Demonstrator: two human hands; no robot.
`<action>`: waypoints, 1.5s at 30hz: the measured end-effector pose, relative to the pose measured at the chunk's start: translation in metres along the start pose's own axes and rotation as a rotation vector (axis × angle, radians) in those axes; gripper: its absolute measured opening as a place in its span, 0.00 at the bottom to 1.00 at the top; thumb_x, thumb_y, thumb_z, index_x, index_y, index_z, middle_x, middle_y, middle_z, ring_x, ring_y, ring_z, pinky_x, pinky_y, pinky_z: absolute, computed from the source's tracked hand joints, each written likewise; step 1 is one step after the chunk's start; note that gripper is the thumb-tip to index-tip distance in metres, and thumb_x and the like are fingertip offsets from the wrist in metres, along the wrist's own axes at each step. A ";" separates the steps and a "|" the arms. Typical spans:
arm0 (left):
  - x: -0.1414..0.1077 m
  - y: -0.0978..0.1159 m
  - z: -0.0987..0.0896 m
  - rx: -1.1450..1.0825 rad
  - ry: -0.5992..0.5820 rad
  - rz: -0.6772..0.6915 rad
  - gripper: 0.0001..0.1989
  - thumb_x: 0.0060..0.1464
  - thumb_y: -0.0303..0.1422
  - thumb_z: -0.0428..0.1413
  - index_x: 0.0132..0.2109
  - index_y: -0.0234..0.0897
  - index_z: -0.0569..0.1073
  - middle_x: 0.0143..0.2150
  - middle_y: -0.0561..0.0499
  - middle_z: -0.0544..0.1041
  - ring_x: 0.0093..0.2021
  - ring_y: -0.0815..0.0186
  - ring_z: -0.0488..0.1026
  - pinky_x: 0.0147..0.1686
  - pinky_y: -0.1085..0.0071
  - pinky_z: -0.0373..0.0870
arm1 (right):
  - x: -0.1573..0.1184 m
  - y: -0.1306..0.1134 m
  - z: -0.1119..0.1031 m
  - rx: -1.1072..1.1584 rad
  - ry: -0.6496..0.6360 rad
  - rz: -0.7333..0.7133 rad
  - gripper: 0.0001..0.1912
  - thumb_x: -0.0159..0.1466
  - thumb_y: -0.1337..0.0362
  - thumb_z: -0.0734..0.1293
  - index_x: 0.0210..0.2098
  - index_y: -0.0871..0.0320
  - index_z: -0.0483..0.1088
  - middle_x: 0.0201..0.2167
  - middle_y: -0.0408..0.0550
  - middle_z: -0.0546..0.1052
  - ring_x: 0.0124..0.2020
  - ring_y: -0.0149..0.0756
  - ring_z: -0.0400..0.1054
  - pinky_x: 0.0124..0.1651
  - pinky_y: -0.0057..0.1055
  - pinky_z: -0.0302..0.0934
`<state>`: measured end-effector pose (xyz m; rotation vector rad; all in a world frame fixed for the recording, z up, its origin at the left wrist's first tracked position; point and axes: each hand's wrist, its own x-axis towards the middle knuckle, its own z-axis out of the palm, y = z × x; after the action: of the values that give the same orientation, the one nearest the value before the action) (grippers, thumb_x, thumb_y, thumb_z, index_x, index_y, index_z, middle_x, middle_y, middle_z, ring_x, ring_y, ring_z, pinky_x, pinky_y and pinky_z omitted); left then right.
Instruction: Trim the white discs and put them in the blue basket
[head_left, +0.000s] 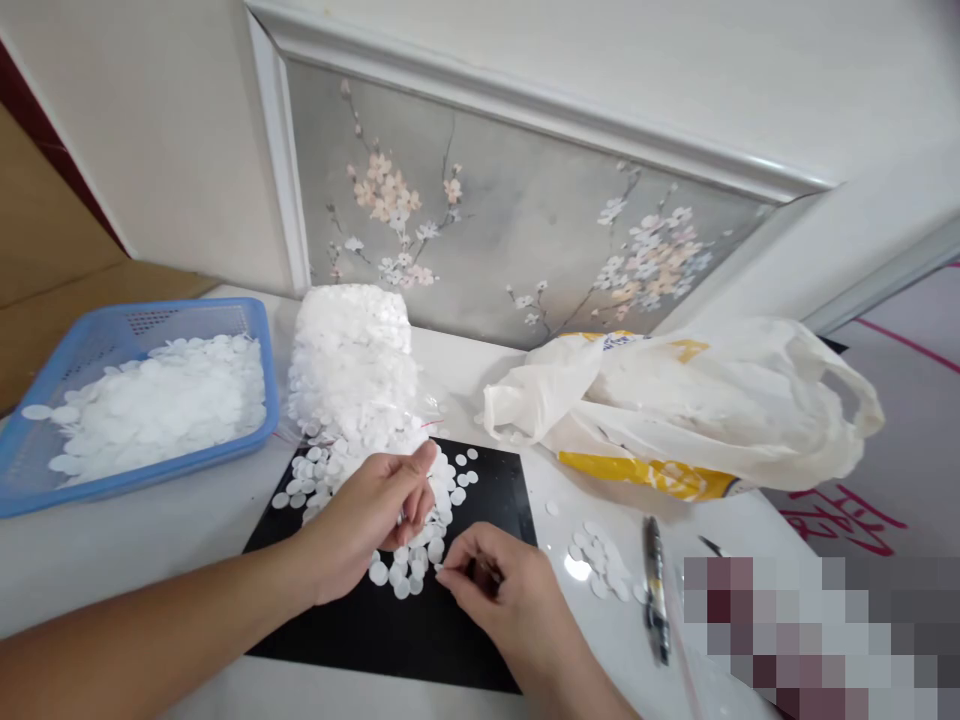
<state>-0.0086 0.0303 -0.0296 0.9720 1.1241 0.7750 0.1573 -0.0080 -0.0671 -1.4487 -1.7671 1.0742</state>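
A loose heap of small round white discs (401, 575) is spread on a black mat (360, 640). Over the heap, my left hand (390, 500) is closed with its fingers curled in; whatever it may hold is hidden. My right hand (502, 580) is at the heap's right edge, thumb and forefinger pinched at a white disc (439, 567). Behind my left hand a clear plastic bag (352, 350) full of the same discs lies with its mouth toward the mat, discs trailing out of it.
On the left stands a blue basket (271, 390) holding many discs. A white and yellow plastic bag (675, 410) lies at the back right. Nearer are a small group of discs (600, 560) and a pen (656, 590). A framed floral panel (510, 220) rises behind the table.
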 end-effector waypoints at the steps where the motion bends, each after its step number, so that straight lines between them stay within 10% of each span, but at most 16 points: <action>1: -0.001 0.000 0.001 0.048 -0.042 0.013 0.26 0.56 0.49 0.52 0.20 0.36 0.57 0.19 0.58 0.62 0.18 0.76 0.54 0.20 0.76 0.49 | -0.001 -0.002 -0.004 0.078 0.007 0.084 0.05 0.56 0.68 0.67 0.24 0.58 0.67 0.20 0.38 0.65 0.21 0.28 0.56 0.24 0.24 0.54; 10: -0.005 -0.003 0.006 0.185 -0.311 -0.093 0.09 0.57 0.38 0.53 0.36 0.36 0.68 0.31 0.52 0.77 0.19 0.77 0.57 0.21 0.76 0.50 | -0.004 -0.007 -0.022 0.455 0.051 0.320 0.14 0.52 0.54 0.72 0.25 0.58 0.69 0.15 0.35 0.61 0.16 0.24 0.49 0.19 0.24 0.44; 28: -0.004 0.003 0.010 0.062 -0.233 -0.277 0.09 0.53 0.38 0.54 0.34 0.37 0.64 0.32 0.49 0.78 0.22 0.75 0.57 0.23 0.75 0.46 | -0.002 0.001 -0.024 0.524 0.099 0.302 0.17 0.51 0.53 0.73 0.32 0.59 0.70 0.21 0.38 0.69 0.14 0.21 0.51 0.18 0.24 0.47; 35: -0.005 -0.002 0.011 0.192 -0.277 -0.090 0.09 0.53 0.37 0.57 0.34 0.37 0.67 0.29 0.53 0.76 0.22 0.75 0.59 0.23 0.76 0.52 | -0.003 0.000 -0.021 0.265 0.140 0.128 0.10 0.55 0.59 0.70 0.25 0.57 0.67 0.19 0.38 0.66 0.21 0.28 0.56 0.23 0.25 0.54; 41: -0.012 0.050 -0.017 0.348 -0.026 0.207 0.12 0.60 0.44 0.48 0.35 0.41 0.62 0.17 0.61 0.56 0.18 0.73 0.50 0.20 0.76 0.47 | -0.001 0.007 -0.020 -0.016 0.093 -0.017 0.07 0.63 0.64 0.64 0.32 0.56 0.73 0.26 0.43 0.72 0.25 0.31 0.64 0.28 0.27 0.60; 45: -0.022 0.091 -0.068 1.141 0.484 0.245 0.08 0.62 0.37 0.43 0.36 0.40 0.60 0.24 0.57 0.61 0.25 0.69 0.59 0.29 0.73 0.53 | 0.002 0.009 -0.008 -0.107 0.033 -0.147 0.07 0.62 0.69 0.64 0.37 0.56 0.74 0.32 0.45 0.73 0.28 0.32 0.69 0.32 0.26 0.65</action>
<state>-0.0828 0.0624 0.0529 1.9560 1.9672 0.5312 0.1683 -0.0041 -0.0707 -1.3668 -1.9004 0.8877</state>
